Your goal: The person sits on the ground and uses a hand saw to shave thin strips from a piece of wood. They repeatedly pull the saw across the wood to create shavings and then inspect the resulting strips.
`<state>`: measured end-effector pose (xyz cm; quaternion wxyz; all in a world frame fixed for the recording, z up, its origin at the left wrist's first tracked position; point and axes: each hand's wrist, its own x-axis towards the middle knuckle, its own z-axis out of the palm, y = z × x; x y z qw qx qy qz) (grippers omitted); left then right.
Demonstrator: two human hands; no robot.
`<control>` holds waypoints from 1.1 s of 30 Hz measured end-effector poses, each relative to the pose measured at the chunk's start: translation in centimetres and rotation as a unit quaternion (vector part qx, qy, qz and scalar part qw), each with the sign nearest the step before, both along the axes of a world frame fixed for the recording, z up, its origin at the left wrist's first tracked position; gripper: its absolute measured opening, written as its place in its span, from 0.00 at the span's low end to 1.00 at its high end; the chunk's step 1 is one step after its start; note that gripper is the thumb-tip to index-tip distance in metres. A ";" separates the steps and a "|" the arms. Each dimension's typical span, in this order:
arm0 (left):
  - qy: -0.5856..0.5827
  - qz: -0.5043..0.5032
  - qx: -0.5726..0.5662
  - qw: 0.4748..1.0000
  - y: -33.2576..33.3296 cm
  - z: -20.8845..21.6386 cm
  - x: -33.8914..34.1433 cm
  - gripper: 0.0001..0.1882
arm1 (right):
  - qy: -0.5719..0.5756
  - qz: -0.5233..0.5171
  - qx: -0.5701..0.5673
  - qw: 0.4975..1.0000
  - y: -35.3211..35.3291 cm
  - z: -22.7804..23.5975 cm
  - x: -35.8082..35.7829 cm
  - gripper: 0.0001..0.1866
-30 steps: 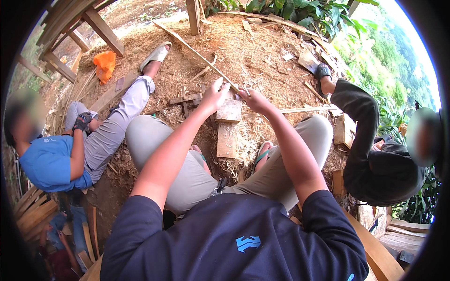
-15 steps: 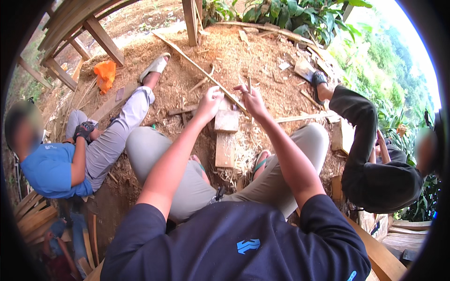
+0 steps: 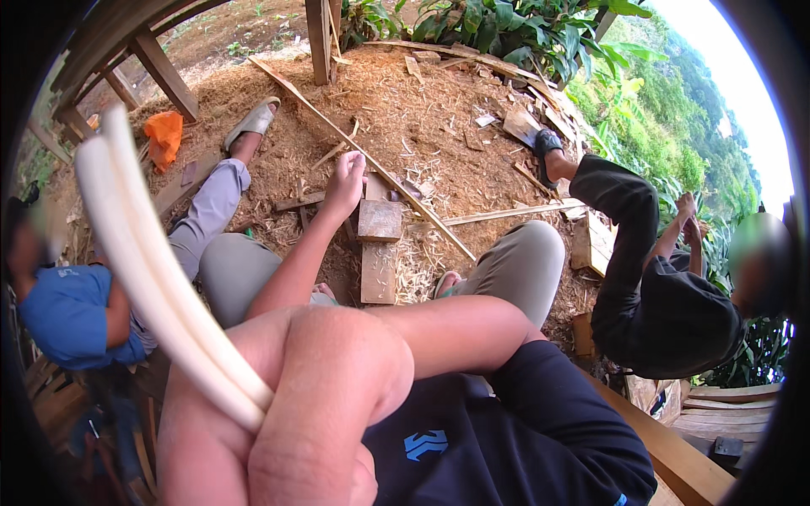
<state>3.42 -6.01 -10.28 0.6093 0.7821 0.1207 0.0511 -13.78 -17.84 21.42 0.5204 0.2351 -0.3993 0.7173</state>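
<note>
My right hand point(image 3: 304, 413) is raised very close in front of me, large at the lower left, its forearm crossing my chest. Its curled fingers grip a pale, smooth, slightly curved stick point(image 3: 181, 295) with a groove along its length; its top end looks split in two. Farther out, over my left knee, my left hand point(image 3: 344, 184) is held up with its fingers curled closed; anything inside them is too small to make out. Next to that hand, a squared wooden block point(image 3: 380, 221) rests at the end of another wood piece point(image 3: 378, 274) between my feet.
A long thin wood strip point(image 3: 363, 148) slants across the shavings-covered ground. One person in blue point(image 3: 63, 312) sits at left, another in dark clothes point(image 3: 666, 304) at right. An orange bag point(image 3: 164, 139) lies beside wooden posts point(image 3: 164, 76). A plank point(image 3: 666, 447) is at lower right.
My right hand has come up from the middle toward me and to the left, with the stick in it. My left hand stays out front, slightly farther left in the picture.
</note>
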 end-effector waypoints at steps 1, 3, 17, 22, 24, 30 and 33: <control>-0.012 0.009 0.001 1.000 -0.1 0.0 0.1 0.30 | -0.001 0.011 -0.003 1.000 0.1 0.1 -0.5 0.19; -0.027 0.015 -0.006 1.000 0.1 -0.3 0.3 0.31 | -0.005 0.027 -0.004 1.000 0.3 0.2 -1.1 0.19; -0.008 0.033 0.001 0.999 1.2 1.8 -1.2 0.31 | -0.065 0.061 -0.023 0.996 0.5 1.7 -2.7 0.20; -0.013 0.037 -0.004 0.999 0.7 1.2 -0.8 0.32 | -0.167 -0.069 -0.126 0.975 -1.0 0.4 0.1 0.21; 0.000 0.048 -0.010 0.999 1.0 1.2 -0.8 0.30 | -0.248 -0.323 -0.224 0.885 -2.0 -2.6 2.4 0.23; -0.029 0.048 0.057 0.997 0.0 1.6 -0.3 0.28 | -0.363 -0.670 -0.513 0.396 -8.7 -23.5 18.7 0.26; -0.027 0.000 0.062 0.998 -1.4 3.4 -1.1 0.33 | -0.457 -0.723 -0.476 0.205 -12.3 -31.0 22.2 0.30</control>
